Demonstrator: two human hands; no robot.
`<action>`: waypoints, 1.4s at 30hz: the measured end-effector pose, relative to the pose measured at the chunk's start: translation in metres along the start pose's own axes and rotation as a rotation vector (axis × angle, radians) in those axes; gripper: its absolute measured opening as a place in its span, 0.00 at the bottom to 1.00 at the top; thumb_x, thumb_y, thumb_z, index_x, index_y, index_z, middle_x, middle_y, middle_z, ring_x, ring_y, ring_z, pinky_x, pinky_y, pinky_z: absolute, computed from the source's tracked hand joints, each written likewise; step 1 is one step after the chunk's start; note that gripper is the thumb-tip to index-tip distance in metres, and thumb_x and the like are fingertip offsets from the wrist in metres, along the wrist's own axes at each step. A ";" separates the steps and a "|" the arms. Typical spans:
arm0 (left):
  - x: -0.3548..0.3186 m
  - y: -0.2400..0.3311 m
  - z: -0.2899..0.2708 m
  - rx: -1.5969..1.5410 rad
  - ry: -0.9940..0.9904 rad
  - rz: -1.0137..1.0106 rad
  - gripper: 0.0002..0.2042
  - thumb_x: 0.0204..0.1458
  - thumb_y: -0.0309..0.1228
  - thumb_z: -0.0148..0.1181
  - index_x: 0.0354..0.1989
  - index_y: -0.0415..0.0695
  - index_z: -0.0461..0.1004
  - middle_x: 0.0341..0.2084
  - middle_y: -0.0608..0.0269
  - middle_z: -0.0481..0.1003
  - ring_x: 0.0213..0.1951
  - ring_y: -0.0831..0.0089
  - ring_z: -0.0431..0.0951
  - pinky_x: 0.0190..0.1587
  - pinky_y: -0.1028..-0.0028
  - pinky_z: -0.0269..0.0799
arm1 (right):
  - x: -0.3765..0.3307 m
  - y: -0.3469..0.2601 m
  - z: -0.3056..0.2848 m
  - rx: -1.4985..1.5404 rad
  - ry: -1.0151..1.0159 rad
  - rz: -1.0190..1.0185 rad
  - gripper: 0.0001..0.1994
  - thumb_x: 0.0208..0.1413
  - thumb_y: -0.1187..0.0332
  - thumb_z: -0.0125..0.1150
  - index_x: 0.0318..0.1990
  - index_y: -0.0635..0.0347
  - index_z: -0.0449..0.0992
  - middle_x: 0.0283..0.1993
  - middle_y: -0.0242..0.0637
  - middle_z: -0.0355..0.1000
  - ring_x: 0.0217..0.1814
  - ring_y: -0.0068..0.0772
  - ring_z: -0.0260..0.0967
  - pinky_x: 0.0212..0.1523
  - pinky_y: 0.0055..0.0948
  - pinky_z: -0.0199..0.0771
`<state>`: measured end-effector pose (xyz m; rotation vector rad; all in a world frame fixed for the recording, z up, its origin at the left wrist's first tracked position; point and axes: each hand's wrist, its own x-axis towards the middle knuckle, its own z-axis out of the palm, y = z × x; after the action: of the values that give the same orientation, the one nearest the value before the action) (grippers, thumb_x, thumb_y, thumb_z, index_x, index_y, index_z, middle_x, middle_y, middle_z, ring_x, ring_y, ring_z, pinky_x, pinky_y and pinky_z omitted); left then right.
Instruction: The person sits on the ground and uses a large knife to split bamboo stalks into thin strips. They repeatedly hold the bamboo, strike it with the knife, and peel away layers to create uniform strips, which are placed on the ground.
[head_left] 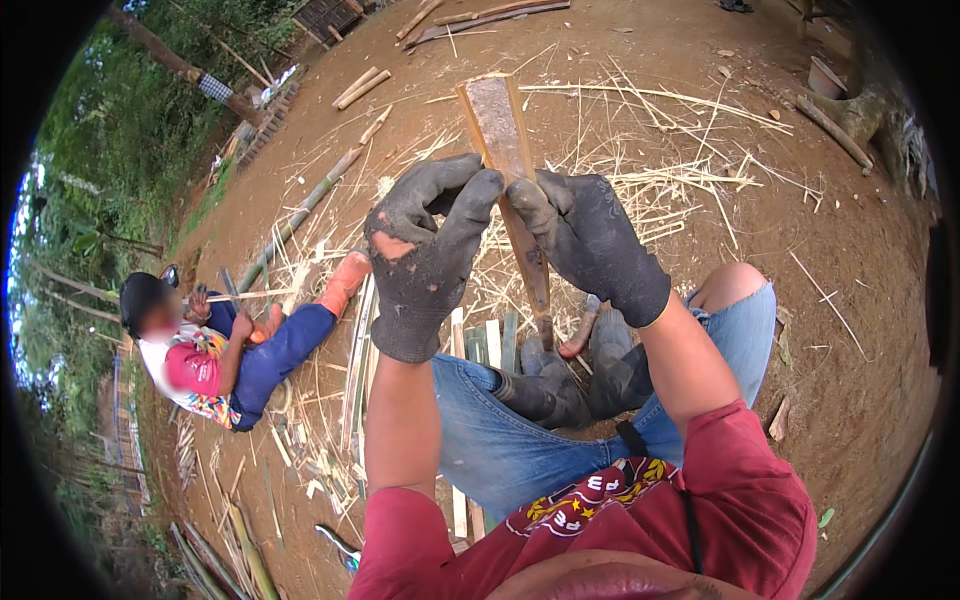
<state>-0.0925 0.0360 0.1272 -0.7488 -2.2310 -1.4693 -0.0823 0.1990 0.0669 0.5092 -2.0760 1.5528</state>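
Observation:
Raised in front of me is a long brown strip (497, 118), seemingly split bamboo, pointing away from my body. Its far end looks wide and its near end narrows down toward my boots (560, 385). My left hand (425, 250), in a dark grey work glove with a torn hole, pinches the strip's left edge between thumb and fingers. On the opposite edge, my right hand (600, 240), gloved the same way, grips with its thumb lying on the strip's face. Below the strip, a tool with a reddish-brown handle (580, 330) rests by my boots.
To the left, a seated co-worker (215, 345) in a black cap and orange boots handles a thin bamboo strip. Pale shavings (640, 185) litter the brown dirt. A bamboo pole (310, 205) lies beyond the co-worker. Cut slats (478, 345) lie beside my legs. Tree roots (880, 120) stand far right.

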 end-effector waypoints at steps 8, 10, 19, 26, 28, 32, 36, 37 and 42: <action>-0.006 -0.009 0.009 0.106 0.057 0.104 0.09 0.61 0.30 0.60 0.40 0.36 0.77 0.32 0.63 0.78 0.34 0.78 0.78 0.39 0.75 0.75 | -0.010 -0.001 0.006 0.211 0.108 -0.034 0.20 0.69 0.55 0.47 0.42 0.64 0.78 0.23 0.44 0.72 0.22 0.40 0.71 0.27 0.35 0.72; -0.004 -0.013 0.010 0.113 0.087 0.085 0.11 0.63 0.33 0.58 0.41 0.37 0.76 0.31 0.63 0.78 0.33 0.78 0.77 0.38 0.75 0.75 | -0.012 0.001 0.015 0.438 0.233 0.026 0.19 0.69 0.56 0.48 0.47 0.63 0.78 0.26 0.41 0.75 0.24 0.39 0.73 0.29 0.34 0.74; 0.000 -0.047 -0.006 -0.486 -0.062 -0.066 0.16 0.65 0.39 0.54 0.47 0.36 0.71 0.36 0.60 0.76 0.38 0.74 0.76 0.44 0.74 0.73 | -0.014 0.010 0.031 0.092 -0.118 -0.010 0.30 0.57 0.54 0.64 0.64 0.59 0.68 0.32 0.44 0.74 0.32 0.35 0.73 0.36 0.34 0.73; -0.010 -0.043 -0.002 -0.564 -0.012 -0.021 0.18 0.63 0.40 0.56 0.50 0.35 0.71 0.38 0.57 0.76 0.41 0.71 0.77 0.49 0.72 0.75 | -0.017 0.006 0.034 0.090 -0.148 0.112 0.28 0.54 0.55 0.68 0.58 0.64 0.73 0.42 0.49 0.77 0.41 0.36 0.76 0.42 0.34 0.75; -0.011 -0.054 -0.002 -0.497 0.041 -0.044 0.18 0.63 0.40 0.57 0.48 0.34 0.72 0.35 0.57 0.77 0.38 0.72 0.78 0.44 0.73 0.76 | -0.017 0.009 0.035 0.032 -0.170 0.082 0.25 0.56 0.57 0.67 0.56 0.64 0.74 0.44 0.49 0.78 0.43 0.34 0.77 0.43 0.33 0.76; -0.008 -0.065 -0.007 -0.200 0.197 -0.027 0.16 0.62 0.40 0.59 0.43 0.35 0.74 0.27 0.60 0.77 0.29 0.75 0.78 0.30 0.78 0.74 | -0.017 0.020 0.039 0.032 -0.182 0.080 0.23 0.62 0.52 0.55 0.52 0.65 0.76 0.34 0.52 0.75 0.34 0.43 0.75 0.37 0.38 0.74; 0.008 -0.070 -0.017 -0.268 0.503 0.133 0.15 0.62 0.41 0.58 0.39 0.37 0.73 0.22 0.62 0.74 0.21 0.78 0.75 0.20 0.83 0.65 | -0.012 0.017 0.027 0.026 -0.196 0.254 0.23 0.66 0.51 0.48 0.45 0.65 0.78 0.27 0.53 0.72 0.30 0.49 0.74 0.35 0.41 0.73; 0.011 -0.067 -0.032 -0.303 0.520 0.099 0.16 0.63 0.41 0.56 0.40 0.38 0.72 0.21 0.63 0.73 0.22 0.79 0.73 0.20 0.83 0.64 | -0.011 0.017 0.027 0.030 -0.210 0.238 0.22 0.66 0.51 0.48 0.44 0.64 0.78 0.27 0.53 0.72 0.29 0.49 0.73 0.34 0.41 0.72; 0.016 -0.038 -0.017 -0.402 0.416 0.099 0.16 0.63 0.39 0.57 0.45 0.35 0.71 0.24 0.64 0.74 0.23 0.81 0.72 0.26 0.82 0.66 | -0.014 0.038 0.036 -0.049 -0.188 0.089 0.16 0.65 0.56 0.51 0.40 0.61 0.76 0.27 0.48 0.71 0.27 0.39 0.71 0.33 0.36 0.72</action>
<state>-0.1283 0.0117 0.1152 -0.5861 -1.5933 -1.8509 -0.0985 0.1750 0.0205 0.5715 -2.3007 1.5509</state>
